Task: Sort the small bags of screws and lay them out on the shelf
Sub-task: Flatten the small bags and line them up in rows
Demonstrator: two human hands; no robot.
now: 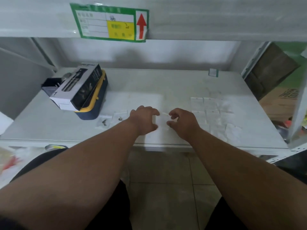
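White metal shelving (207, 83) stands over a pale tiled floor (166, 176), a grey wall (149, 53) behind.

On the white metal shelf (149, 83), rows of clear plastic screw bags (214, 117) lie right; a black-and-white cardboard box (78, 87) sits back left.

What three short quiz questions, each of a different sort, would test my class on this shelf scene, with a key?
1. True or false: the laid-out bags lie on the right part of the shelf.
2. Multiple choice: the black and white box rests on A) the floor, B) a blue and yellow case, C) a chair.
3. Fill in: the arrow on the green label is coloured ___.

Key: 1 true. 2 B. 3 red. Both hands, left and right, hold a small clear bag between them.
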